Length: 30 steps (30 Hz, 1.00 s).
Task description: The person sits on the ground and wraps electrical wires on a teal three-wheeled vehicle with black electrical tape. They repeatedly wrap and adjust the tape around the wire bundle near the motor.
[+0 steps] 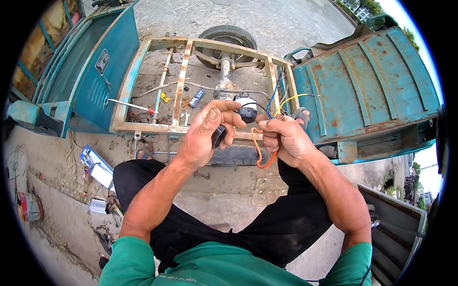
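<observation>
My left hand (206,129) is closed, its curled fingers holding a small black object (219,136) against the palm; its kind is mostly hidden. The left thumb and forefinger reach toward the wires. My right hand (286,138) pinches a bunch of wires, among them a blue wire (273,97) and a yellow wire (288,100) with a bared end. An orange cable (257,148) loops down beside that hand. Behind and between both hands sits the motor (246,110), with a black end and silver body, on the axle (225,70).
A rusty frame (183,76) surrounds the axle, with a wheel (228,40) at its far end. A screwdriver (133,105), a blue box (196,98) and a wrench (187,118) lie around its left part. Teal metal panels (102,71) flank the left; a ribbed teal body (367,81) stands right.
</observation>
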Each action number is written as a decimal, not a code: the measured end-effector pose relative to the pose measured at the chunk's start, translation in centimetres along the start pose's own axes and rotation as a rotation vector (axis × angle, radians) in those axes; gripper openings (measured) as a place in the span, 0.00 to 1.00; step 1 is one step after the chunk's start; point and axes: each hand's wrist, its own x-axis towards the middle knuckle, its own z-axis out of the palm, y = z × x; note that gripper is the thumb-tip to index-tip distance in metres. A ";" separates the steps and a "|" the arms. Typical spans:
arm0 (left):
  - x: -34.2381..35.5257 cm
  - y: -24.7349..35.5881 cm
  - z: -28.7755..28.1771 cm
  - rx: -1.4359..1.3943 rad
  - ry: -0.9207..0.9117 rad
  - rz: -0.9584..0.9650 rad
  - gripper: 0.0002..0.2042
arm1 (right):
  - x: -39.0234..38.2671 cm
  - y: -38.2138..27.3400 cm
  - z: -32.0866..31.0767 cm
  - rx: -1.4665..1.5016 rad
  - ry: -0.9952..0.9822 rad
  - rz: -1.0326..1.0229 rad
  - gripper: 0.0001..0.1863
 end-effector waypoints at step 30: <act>-0.7 -1.3 0.6 0.345 -0.165 0.199 0.45 | -2.9 0.9 5.4 -0.668 0.047 -0.239 0.24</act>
